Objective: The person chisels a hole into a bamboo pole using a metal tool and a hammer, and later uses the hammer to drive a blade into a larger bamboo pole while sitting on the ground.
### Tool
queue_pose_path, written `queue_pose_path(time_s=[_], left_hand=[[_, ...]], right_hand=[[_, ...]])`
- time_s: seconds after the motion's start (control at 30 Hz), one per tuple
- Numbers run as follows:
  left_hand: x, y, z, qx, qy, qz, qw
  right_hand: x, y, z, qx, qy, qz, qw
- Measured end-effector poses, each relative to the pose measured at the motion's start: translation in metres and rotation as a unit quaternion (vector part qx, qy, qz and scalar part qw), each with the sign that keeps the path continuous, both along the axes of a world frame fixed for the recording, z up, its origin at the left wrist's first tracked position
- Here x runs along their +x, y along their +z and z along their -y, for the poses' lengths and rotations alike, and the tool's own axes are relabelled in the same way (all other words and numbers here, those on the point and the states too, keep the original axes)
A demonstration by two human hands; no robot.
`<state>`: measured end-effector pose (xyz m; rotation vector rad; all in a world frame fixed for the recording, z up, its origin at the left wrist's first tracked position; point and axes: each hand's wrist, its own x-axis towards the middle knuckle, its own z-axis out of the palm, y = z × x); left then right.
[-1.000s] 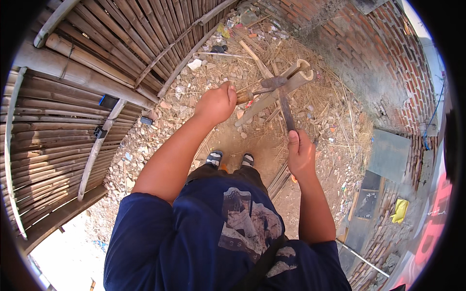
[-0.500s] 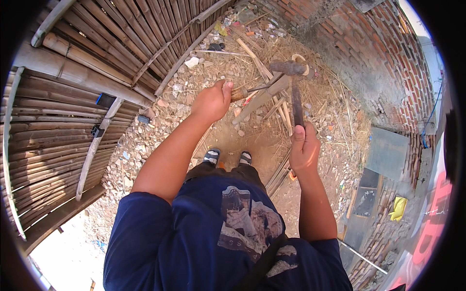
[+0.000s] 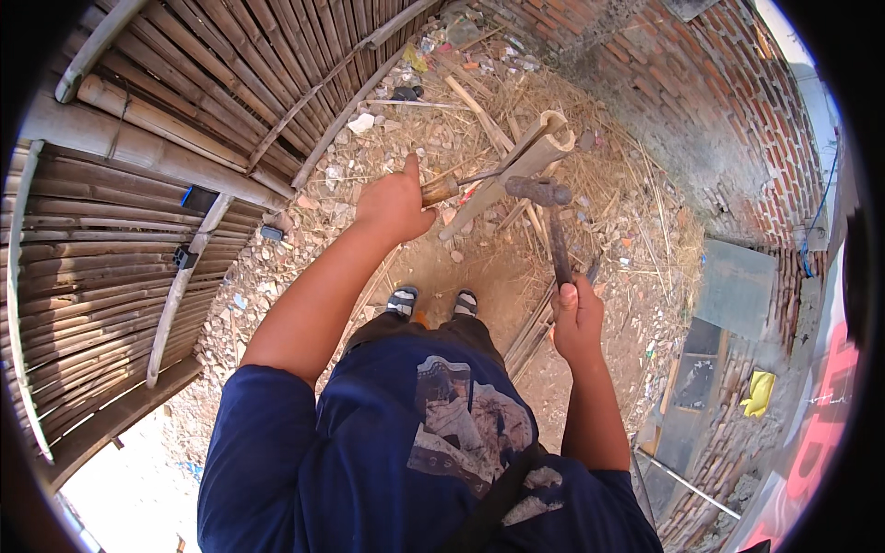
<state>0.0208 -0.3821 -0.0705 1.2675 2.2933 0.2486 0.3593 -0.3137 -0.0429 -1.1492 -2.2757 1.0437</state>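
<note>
My left hand (image 3: 395, 201) is at the short wooden handle (image 3: 440, 191) of a sickle-like tool, with the thumb raised and the fingers curled out of sight. Its thin bent metal runs right, into a thick bamboo piece (image 3: 489, 198) that slants up to the right. At the far end this bamboo gapes into two curved halves. My right hand (image 3: 579, 318) is closed around the lower handle of a hammer (image 3: 558, 244). The worn, dark hammer head (image 3: 537, 191) hangs over the near side of the bamboo, and whether they touch is unclear.
Stones, straw and scraps cover the ground around my sandalled feet (image 3: 402, 300). A slatted bamboo wall (image 3: 111, 276) rises at the left, with a brick wall (image 3: 737, 120) at the right. Grey panels (image 3: 733, 288) and a yellow cloth-like piece (image 3: 757, 394) are by the right wall.
The hammer has come down toward me from the bamboo's far end, uncovering the split there. My left hand has shifted slightly left and down with the handle, its thumb now lifted.
</note>
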Motion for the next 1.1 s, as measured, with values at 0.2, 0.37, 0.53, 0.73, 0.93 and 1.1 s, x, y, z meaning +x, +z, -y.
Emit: queue_pose_path(time_s=[0.2, 0.37, 0.53, 0.73, 0.93, 1.1], left_hand=[[0.002, -0.007, -0.016, 0.052, -0.044, 0.034, 0.997], [0.011, 0.002, -0.025, 0.062, -0.031, 0.084, 0.994], [0.007, -0.002, -0.031, 0.066, -0.019, 0.047, 0.997], [0.006, -0.003, -0.034, 0.042, -0.022, 0.011, 0.999], [0.001, -0.002, -0.036, 0.030, -0.019, 0.003, 0.999], [0.002, 0.012, -0.035, 0.025, -0.035, -0.004, 0.999]], right_hand=[[0.054, 0.015, -0.002, -0.054, -0.065, -0.101, 0.991], [0.048, 0.021, -0.028, -0.025, -0.131, -0.062, 0.989], [0.012, 0.040, -0.058, 0.066, -0.137, 0.004, 0.988], [-0.009, 0.004, -0.067, 0.131, -0.128, 0.073, 0.980], [-0.018, 0.021, -0.082, 0.067, -0.116, 0.055, 0.989], [-0.020, 0.018, -0.078, 0.138, -0.140, -0.006, 0.980]])
